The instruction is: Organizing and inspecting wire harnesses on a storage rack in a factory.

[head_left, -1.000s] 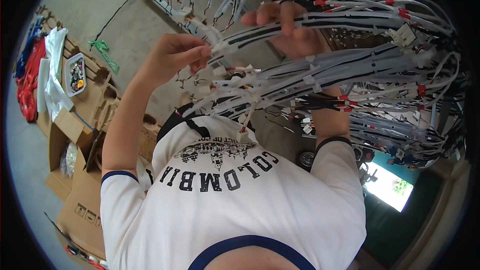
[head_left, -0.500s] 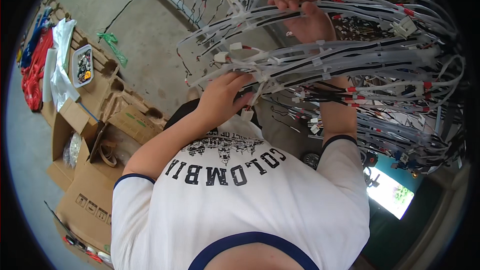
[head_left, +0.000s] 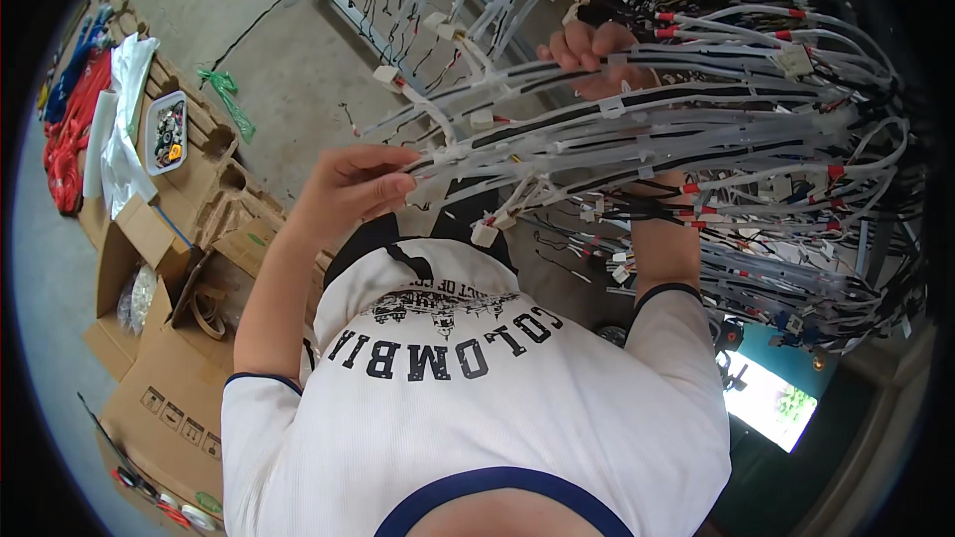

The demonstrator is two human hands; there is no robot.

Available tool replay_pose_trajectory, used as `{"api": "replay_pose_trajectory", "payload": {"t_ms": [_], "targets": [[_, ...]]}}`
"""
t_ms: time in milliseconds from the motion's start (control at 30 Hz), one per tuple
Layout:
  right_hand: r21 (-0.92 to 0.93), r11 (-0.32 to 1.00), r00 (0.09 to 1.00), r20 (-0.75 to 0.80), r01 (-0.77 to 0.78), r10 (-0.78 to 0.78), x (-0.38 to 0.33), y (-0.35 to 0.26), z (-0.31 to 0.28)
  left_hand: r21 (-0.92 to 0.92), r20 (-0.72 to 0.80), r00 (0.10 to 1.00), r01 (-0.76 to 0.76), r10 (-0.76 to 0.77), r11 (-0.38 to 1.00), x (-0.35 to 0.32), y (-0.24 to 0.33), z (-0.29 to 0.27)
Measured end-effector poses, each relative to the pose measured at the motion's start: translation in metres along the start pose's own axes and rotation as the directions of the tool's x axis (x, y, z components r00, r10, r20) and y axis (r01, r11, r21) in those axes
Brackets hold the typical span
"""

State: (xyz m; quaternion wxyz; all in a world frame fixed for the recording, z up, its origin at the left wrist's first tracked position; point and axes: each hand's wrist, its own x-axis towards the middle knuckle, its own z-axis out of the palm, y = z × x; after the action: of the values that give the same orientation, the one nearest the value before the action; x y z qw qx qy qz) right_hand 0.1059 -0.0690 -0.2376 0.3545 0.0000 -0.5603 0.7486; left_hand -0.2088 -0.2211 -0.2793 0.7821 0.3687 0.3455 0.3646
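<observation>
A bundle of wire harnesses (head_left: 696, 129) stretches across in front of me, with clear sleeves, black stripes, red bands and white plastic connectors. At its left end my left hand (head_left: 363, 184) has thumb and fingers closed on the tip of one harness. My right forearm passes beneath the bundle, and my right hand (head_left: 597, 55) shows on its far side, fingers curled over a harness strand; its palm is partly hidden by the sleeves. A white connector (head_left: 386, 75) stands up on a wire above my left hand. Another connector (head_left: 484, 234) hangs at the bundle's near side.
More harnesses (head_left: 497, 0) hang from a metal frame (head_left: 348, 10) at the far side. To the left are cardboard boxes (head_left: 164, 378), a white tray (head_left: 165, 134) of small parts and red material (head_left: 82, 129). A lit screen (head_left: 771, 398) stands at lower right.
My left hand has moved left, from under the bundle to the harness tip. The right hand has come slightly nearer, its fingers more curled. The left-end connectors have shifted.
</observation>
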Motion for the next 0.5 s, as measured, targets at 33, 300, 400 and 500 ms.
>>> {"api": "replay_pose_trajectory", "payload": {"t_ms": [33,300,400,500], "targets": [[0.025,1.000,1.000,-0.006,0.006,-0.006,0.002,0.002,0.009,0.005,0.009,1.000,0.029,-0.029,1.000,0.001,0.007,-0.002],[0.114,0.990,0.971,0.231,-0.084,0.055,0.009,0.001,0.015,-0.057,0.391,0.919,0.078,-0.049,0.995,0.020,0.034,-0.049],[0.089,0.991,0.967,0.243,-0.096,0.072,0.011,0.001,0.018,0.035,0.498,0.865,0.052,-0.063,0.998,0.018,0.041,-0.052],[0.121,0.989,0.967,0.250,-0.081,0.048,0.011,0.007,0.016,0.030,0.438,0.895,0.080,-0.085,0.996,0.014,0.038,-0.050]]}}
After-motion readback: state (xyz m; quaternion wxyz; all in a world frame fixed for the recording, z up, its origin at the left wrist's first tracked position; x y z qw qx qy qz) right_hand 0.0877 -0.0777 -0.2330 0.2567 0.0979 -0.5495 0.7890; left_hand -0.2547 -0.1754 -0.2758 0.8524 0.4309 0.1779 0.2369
